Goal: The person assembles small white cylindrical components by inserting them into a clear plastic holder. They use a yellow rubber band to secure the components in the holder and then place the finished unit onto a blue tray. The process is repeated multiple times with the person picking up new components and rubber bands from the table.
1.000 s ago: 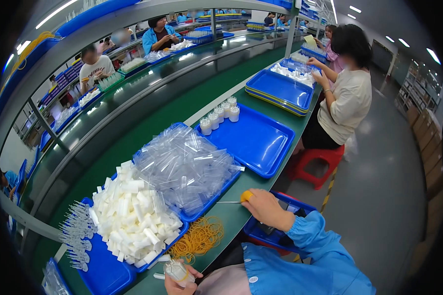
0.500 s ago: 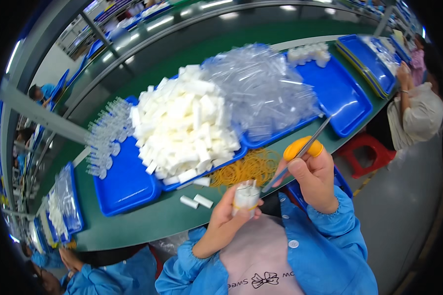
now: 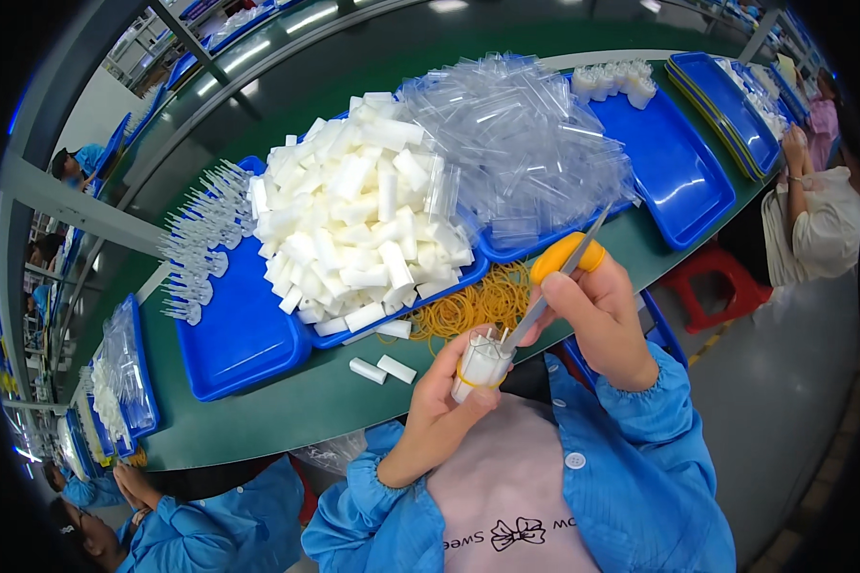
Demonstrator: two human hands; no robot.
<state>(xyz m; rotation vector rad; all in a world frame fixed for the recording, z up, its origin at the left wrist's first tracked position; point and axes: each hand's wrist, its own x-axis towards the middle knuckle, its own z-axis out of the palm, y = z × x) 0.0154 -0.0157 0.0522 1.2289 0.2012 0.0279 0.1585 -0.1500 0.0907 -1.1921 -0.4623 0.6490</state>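
Note:
My left hand point(image 3: 441, 411) is closed round a small bundle of clear tubes with white pieces point(image 3: 483, 363), bound by a yellow rubber band. The bundle stands tilted, its open end up. In my right hand point(image 3: 604, 325) is a pair of metal tweezers point(image 3: 573, 256), slanting down to the left. Their lower tip is at the bundle's top edge; whether it is inside a tube I cannot tell. An orange finger cover point(image 3: 556, 256) sits on my right index finger. Just beyond the bundle lies a heap of yellow rubber bands point(image 3: 483, 304).
White foam pieces point(image 3: 354, 220) and clear plastic tubes point(image 3: 521, 143) are heaped in blue trays. Another blue tray point(image 3: 244, 353) at left has clear nozzle-like parts point(image 3: 201, 234) by it. Finished-looking white bundles point(image 3: 613, 82) stand far right. Co-workers sit at both sides; a red stool point(image 3: 712, 291) is at right.
The bundle in my left hand now leans more to the right. The tweezers' lower tip has come from beside the bundle to its top edge. The whole view has shifted slightly.

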